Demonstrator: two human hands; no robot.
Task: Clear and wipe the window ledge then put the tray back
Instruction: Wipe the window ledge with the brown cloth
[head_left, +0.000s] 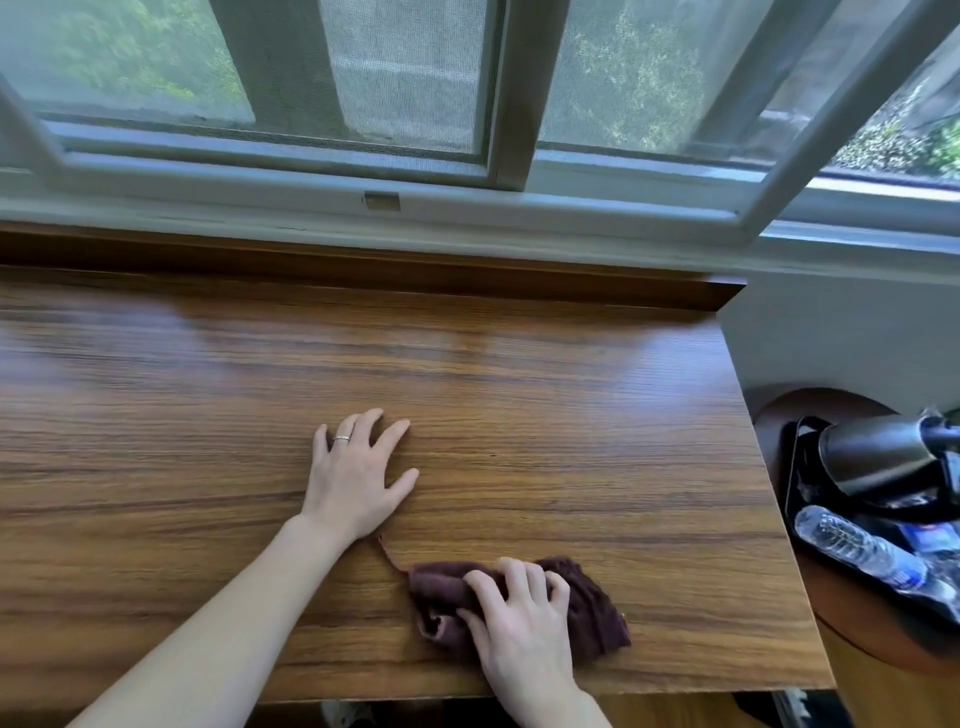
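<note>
While left hand (358, 478) lies flat, right hand (522, 618) grips cloth (592, 603), stretched left-right along ledge (519, 374).

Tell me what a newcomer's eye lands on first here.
The right hand gripping a bunched maroon cloth at the near edge of the wooden ledge. Beside it the left hand rests flat, fingers spread. At far right, a black tray holds a plastic bottle.
</note>
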